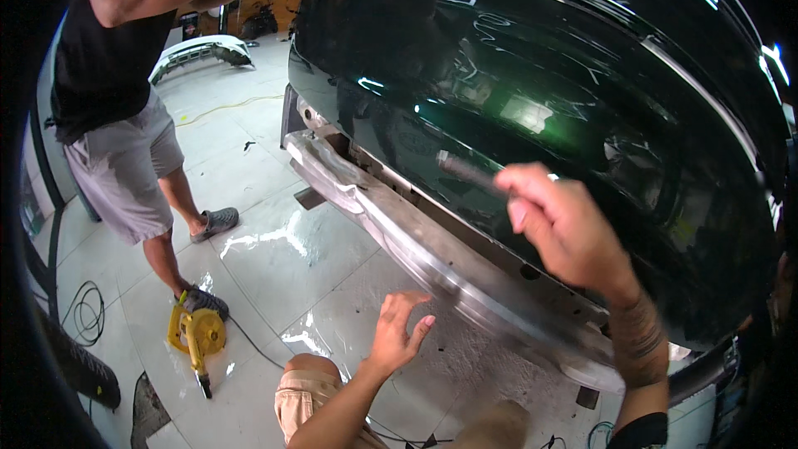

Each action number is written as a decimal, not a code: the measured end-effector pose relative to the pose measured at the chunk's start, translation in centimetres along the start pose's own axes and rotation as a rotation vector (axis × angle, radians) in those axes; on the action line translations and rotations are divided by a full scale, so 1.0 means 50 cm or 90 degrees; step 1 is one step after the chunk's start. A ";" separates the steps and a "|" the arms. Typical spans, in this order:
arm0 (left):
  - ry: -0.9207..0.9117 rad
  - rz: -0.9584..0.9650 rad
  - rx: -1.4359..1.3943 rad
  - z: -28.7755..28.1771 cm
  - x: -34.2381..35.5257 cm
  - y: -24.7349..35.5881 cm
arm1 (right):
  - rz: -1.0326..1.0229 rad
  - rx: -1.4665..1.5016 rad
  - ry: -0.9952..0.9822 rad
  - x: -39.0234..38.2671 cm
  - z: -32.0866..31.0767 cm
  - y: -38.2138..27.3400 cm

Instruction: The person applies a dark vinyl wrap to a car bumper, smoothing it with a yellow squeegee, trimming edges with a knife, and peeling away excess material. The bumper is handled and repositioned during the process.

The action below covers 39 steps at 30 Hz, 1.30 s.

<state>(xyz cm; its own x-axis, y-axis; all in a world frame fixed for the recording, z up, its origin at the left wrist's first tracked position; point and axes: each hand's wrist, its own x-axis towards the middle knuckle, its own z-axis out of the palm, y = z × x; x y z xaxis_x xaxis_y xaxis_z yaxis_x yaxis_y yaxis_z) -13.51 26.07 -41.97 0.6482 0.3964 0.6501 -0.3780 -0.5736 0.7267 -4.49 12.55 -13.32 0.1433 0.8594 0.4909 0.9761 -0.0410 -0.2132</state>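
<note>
My right hand (565,229) is closed round a dark, rod-like tool (472,173) with a pale end. The tool is blurred, so its exact kind is unclear. It is held in front of the dark green glossy rear panel of a car (532,75). Below that panel runs a bare metal bumper beam (416,254), dented toward its left end. My left hand (399,333) is at the near side of the beam, fingers apart and nothing in it. Whether its fingertips touch the metal is hard to tell.
Another person in grey shorts (125,166) stands at the left, arms raised beside the car. A yellow power blower (198,333) with a black cord lies on the tiled floor (266,199) near that person's foot. A pale bumper cover (199,51) rests farther back. Coiled cable (83,314) is at far left.
</note>
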 end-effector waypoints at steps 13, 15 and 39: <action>-0.021 0.233 -0.003 0.031 0.093 -0.264 | -0.234 -0.909 0.185 0.555 0.029 0.156; -0.023 0.246 -0.025 0.020 0.115 -0.271 | -0.151 -0.954 0.134 0.615 0.045 0.141; 0.163 0.157 -0.945 -0.236 0.901 0.111 | 0.072 -0.801 0.087 0.259 -0.081 0.092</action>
<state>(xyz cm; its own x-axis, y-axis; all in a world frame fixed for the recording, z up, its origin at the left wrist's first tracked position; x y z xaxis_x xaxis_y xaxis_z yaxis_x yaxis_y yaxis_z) 5.81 49.19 -6.02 0.4029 0.6003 0.6909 -0.8574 0.5116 0.0555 2.54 21.45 -4.54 0.1779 0.7635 0.6208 0.4265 -0.6283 0.6506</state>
